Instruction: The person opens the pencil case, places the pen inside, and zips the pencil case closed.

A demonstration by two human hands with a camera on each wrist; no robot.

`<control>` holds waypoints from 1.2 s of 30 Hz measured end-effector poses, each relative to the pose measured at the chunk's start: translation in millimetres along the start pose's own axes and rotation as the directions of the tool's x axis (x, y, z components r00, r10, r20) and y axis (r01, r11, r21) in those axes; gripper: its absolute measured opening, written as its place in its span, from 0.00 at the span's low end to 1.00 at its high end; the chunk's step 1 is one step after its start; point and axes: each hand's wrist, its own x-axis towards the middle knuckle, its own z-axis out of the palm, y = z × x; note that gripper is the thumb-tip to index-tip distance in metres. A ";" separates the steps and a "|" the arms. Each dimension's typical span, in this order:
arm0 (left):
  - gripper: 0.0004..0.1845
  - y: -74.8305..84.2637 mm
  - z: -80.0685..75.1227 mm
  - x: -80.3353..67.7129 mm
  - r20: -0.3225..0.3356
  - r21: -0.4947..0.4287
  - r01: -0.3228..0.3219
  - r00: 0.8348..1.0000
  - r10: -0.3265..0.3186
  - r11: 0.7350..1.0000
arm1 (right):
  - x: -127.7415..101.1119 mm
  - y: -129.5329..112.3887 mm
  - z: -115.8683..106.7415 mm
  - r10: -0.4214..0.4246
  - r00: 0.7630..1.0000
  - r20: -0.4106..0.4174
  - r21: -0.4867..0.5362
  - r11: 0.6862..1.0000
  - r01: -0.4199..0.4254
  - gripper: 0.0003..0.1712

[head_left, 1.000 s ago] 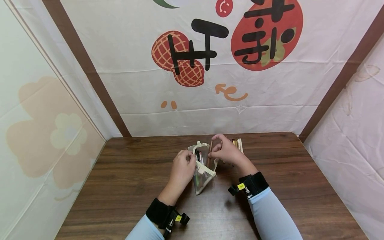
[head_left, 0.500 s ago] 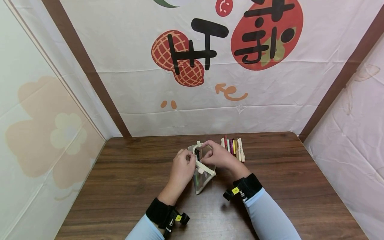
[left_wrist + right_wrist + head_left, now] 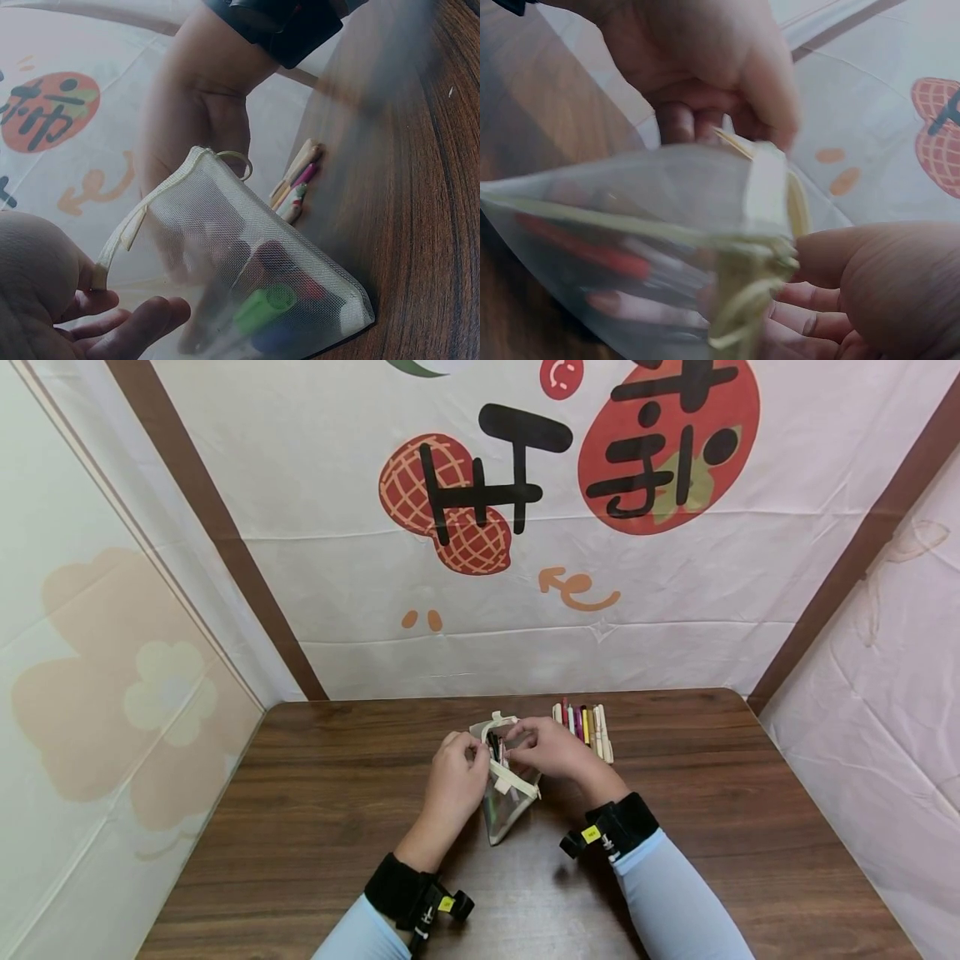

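Note:
A see-through mesh pencil case (image 3: 504, 817) with a cream zip edge stands on the table, its mouth spread. My left hand (image 3: 453, 781) pinches the left rim of that mouth between thumb and fingers. At the opposite side my right hand (image 3: 558, 750) reaches over the rim, fingertips down in the mouth. Through the mesh in the right wrist view, one straight finger (image 3: 641, 307) shows, with no pen seen in its grasp. Inside the case lie a green marker (image 3: 266, 304), a red pen (image 3: 622, 259) and dark pens (image 3: 494, 745).
Right behind the right hand, a row of several pens (image 3: 585, 731) lies side by side near the table's far edge. The brown wood table (image 3: 337, 810) meets a printed white cloth wall (image 3: 360, 668) at the back. Each wrist wears a black strap with a camera.
My right hand has moved left and lowered a brown pen into the case; the pen no longer shows in its fingers. The row of pens has come into fuller view. The left hand keeps its grip.

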 end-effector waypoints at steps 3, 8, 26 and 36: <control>0.09 0.7 -0.1 0.0 0.000 -0.001 0.004 1.000 -0.004 1.000 | -1.4 2.3 -9.3 0.018 1.000 -0.022 0.046 0.999 -0.017 0.19; 0.09 1.9 -0.3 -0.2 0.000 -0.005 0.008 1.000 -0.008 1.000 | -5.8 8.7 -31.3 0.044 0.991 -0.128 -0.065 0.997 -0.052 0.18; 0.10 0.5 -0.1 -2.3 0.008 -0.011 0.000 1.000 0.000 1.000 | -25.7 57.8 -99.9 0.157 0.878 -0.452 -0.265 0.916 -0.300 0.18; 0.10 1.7 0.1 -1.8 0.003 -0.009 -0.004 1.000 0.004 1.000 | -30.4 70.7 -111.3 0.223 0.848 -0.481 -0.292 0.871 -0.395 0.21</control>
